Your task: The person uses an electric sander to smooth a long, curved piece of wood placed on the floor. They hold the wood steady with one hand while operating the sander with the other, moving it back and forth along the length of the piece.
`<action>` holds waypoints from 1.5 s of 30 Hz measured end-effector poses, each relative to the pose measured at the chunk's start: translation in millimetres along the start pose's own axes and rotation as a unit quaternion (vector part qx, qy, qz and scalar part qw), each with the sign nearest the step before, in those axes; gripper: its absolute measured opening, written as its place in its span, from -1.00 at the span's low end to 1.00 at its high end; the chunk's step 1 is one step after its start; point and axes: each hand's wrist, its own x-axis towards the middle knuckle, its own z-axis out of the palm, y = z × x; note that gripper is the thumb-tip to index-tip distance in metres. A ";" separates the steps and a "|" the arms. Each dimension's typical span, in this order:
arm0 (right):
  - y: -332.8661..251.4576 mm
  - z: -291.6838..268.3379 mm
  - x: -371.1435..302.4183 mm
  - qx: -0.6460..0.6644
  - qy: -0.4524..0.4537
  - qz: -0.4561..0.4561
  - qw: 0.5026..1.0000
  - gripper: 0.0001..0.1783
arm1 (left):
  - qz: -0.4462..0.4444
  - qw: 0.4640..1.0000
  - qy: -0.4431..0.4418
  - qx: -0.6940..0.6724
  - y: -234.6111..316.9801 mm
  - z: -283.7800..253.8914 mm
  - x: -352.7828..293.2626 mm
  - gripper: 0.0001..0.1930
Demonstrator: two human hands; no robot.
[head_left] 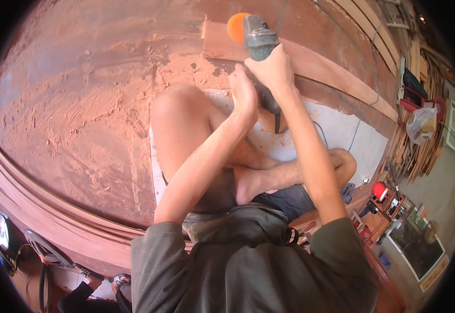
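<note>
Orange disc (236, 27) is overlapping left end of plank (324, 68). Our right hand (274, 67) is wrapping power tool (260, 41); our left hand (244, 92) is curving beside it, hold we cannot tell. Sawdust (102, 109) is covering leftward surface; cable (377, 73) is crossing plank.

One dark-green power tool (262, 43) and one orange disc (235, 28) show.

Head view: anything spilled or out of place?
Reddish dust lies loose in uneven clumps over the brown surface, mainly left of the board by the power tool; bare patches between make it look untidy.
</note>
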 end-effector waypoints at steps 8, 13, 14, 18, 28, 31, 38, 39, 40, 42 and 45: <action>7.2 -6.5 19.5 -0.003 0.008 0.014 1.000 -0.17 | -0.030 0.993 -0.106 0.043 -0.8 10.3 -18.9 -0.28; 6.2 12.2 5.3 0.007 -0.008 -0.033 0.999 -0.15 | 0.074 0.966 -0.180 0.172 39.5 -51.7 -31.0 -0.23; 15.2 -1.4 12.5 -0.017 0.024 -0.024 0.999 -0.14 | 0.233 0.860 -0.210 0.404 78.1 -68.9 -37.5 -0.23; 20.2 -8.8 29.9 -0.043 0.030 0.027 0.998 -0.22 | 0.671 0.512 0.058 0.533 227.2 -109.3 -64.1 -0.56; 37.2 4.3 26.5 -0.041 0.030 -0.034 0.998 -0.23 | 0.416 0.356 -0.294 0.783 175.6 -180.7 -75.8 -0.41; 4.2 0.3 4.8 -0.013 0.019 -0.008 1.000 -0.28 | 0.591 0.364 0.081 0.715 235.6 -219.4 -26.5 -0.40; 13.7 -3.8 -2.4 0.008 -0.016 -0.028 0.999 -0.15 | 0.532 0.295 -0.327 0.723 171.9 -198.7 -87.5 -0.45; 12.8 -4.5 0.8 0.019 -0.016 -0.031 0.999 -0.16 | 0.530 0.266 -0.262 0.762 179.8 -209.9 -80.4 -0.42; 12.5 -6.3 3.0 0.018 -0.013 -0.008 1.000 -0.16 | 0.569 0.372 -0.149 0.718 180.4 -199.9 -79.9 -0.41; 12.5 -13.5 6.8 0.014 -0.010 0.034 0.999 -0.17 | 0.607 0.479 0.000 0.634 173.6 -188.0 -84.0 -0.42; 21.9 -7.0 -1.4 -0.005 -0.002 0.002 1.000 -0.18 | 0.524 0.395 -0.282 0.700 143.2 -177.4 -124.9 -0.41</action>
